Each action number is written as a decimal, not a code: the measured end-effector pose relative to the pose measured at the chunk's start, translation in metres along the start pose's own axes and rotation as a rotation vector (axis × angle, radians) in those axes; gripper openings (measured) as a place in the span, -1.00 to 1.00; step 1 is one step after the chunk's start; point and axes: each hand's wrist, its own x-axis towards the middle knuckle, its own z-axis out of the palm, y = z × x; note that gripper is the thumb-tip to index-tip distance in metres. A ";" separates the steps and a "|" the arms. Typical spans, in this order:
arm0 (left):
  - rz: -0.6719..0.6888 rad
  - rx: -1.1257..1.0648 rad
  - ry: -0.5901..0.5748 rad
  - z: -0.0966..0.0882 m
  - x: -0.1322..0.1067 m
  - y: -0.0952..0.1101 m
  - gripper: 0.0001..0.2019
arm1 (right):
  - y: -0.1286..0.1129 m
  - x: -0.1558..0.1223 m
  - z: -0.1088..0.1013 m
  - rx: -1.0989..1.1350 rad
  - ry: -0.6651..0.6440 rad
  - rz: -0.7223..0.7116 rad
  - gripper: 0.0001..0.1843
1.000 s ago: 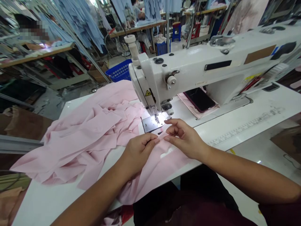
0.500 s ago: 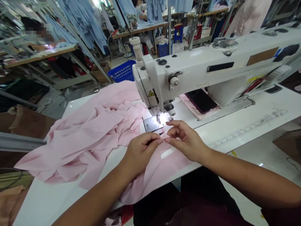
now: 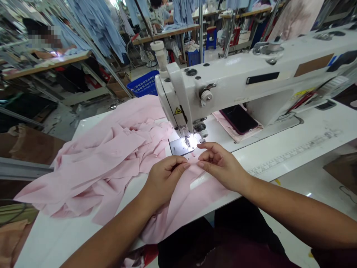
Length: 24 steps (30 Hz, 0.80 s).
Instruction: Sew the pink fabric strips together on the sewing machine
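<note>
pink fabric (image 3: 189, 201), far edge pinched, loosely folded on white table (image 3: 52, 238)

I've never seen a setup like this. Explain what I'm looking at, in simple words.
There is no robot here: these are a person's own bare hands, seen by one camera worn on the head, looking forward and down. The left hand and right hand pinch the edge of a piece of pink cloth, just in front of the lit needle area of a white sewing machine. On the white table, a loose heap of pink fabric lies to the left. Under the machine's arm, a dark phone rests on a pale pink piece.
</note>
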 end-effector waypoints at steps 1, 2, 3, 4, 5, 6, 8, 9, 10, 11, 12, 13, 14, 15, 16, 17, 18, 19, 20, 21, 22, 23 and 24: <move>-0.009 -0.001 0.002 0.000 0.000 0.000 -0.79 | 0.000 0.000 0.000 0.009 0.009 -0.002 -0.63; -0.016 0.000 0.005 0.001 0.000 0.001 -0.78 | 0.000 0.000 0.001 0.016 0.019 -0.004 -0.64; -0.021 0.002 0.008 0.001 0.000 0.001 -0.78 | 0.000 0.000 0.001 0.019 0.027 -0.006 -0.64; -0.022 0.005 0.011 0.001 -0.001 0.001 -0.77 | 0.000 0.000 0.002 0.018 0.036 -0.008 -0.65; -0.020 0.010 0.015 0.001 -0.001 0.001 -0.77 | 0.001 0.000 0.002 0.015 0.044 -0.011 -0.65; -0.017 0.015 0.020 0.001 -0.001 0.002 -0.77 | 0.001 0.000 0.002 0.013 0.051 -0.014 -0.66; -0.020 0.032 0.020 -0.001 0.002 0.004 -0.76 | 0.002 0.001 0.002 0.009 0.062 -0.012 -0.66; -0.033 0.050 0.007 -0.003 0.004 0.005 -0.77 | 0.002 0.002 0.002 0.004 0.063 -0.002 -0.66; -0.052 0.076 -0.018 -0.006 0.007 0.006 -0.77 | 0.002 0.004 0.002 -0.007 0.062 0.019 -0.66; -0.082 0.112 -0.051 -0.009 0.012 0.008 -0.78 | 0.001 0.006 0.001 -0.028 0.057 0.053 -0.65; -0.118 0.155 -0.083 -0.011 0.017 0.009 -0.79 | 0.001 0.009 0.000 -0.062 0.051 0.097 -0.65; -0.156 0.203 -0.112 -0.014 0.024 0.009 -0.80 | 0.000 0.013 0.000 -0.111 0.044 0.146 -0.64; -0.188 0.248 -0.138 -0.015 0.030 0.009 -0.81 | -0.001 0.018 -0.001 -0.175 0.038 0.190 -0.63; -0.212 0.283 -0.157 -0.017 0.037 0.008 -0.82 | -0.002 0.023 -0.001 -0.251 0.035 0.225 -0.62; -0.227 0.306 -0.170 -0.017 0.043 0.006 -0.82 | -0.003 0.028 -0.001 -0.336 0.034 0.249 -0.60; -0.231 0.318 -0.180 -0.017 0.049 0.004 -0.84 | -0.004 0.033 0.000 -0.420 0.031 0.263 -0.59; -0.230 0.324 -0.192 -0.016 0.055 0.002 -0.85 | -0.005 0.037 0.001 -0.497 0.025 0.269 -0.58; -0.225 0.328 -0.203 -0.014 0.059 0.000 -0.86 | -0.006 0.041 0.002 -0.566 0.012 0.267 -0.58; -0.220 0.331 -0.205 -0.012 0.063 -0.002 -0.88 | -0.007 0.043 0.003 -0.633 -0.009 0.255 -0.61; -0.213 0.338 -0.206 -0.011 0.066 -0.003 -0.89 | -0.007 0.046 0.004 -0.700 -0.040 0.230 -0.65; -0.207 0.351 -0.211 -0.009 0.069 -0.004 -0.89 | -0.008 0.047 0.004 -0.772 -0.076 0.192 -0.69; -0.204 0.367 -0.215 -0.008 0.071 -0.005 -0.88 | -0.008 0.048 0.004 -0.846 -0.117 0.147 -0.73; -0.202 0.387 -0.220 -0.008 0.074 -0.005 -0.86 | -0.009 0.049 0.003 -0.918 -0.165 0.103 -0.77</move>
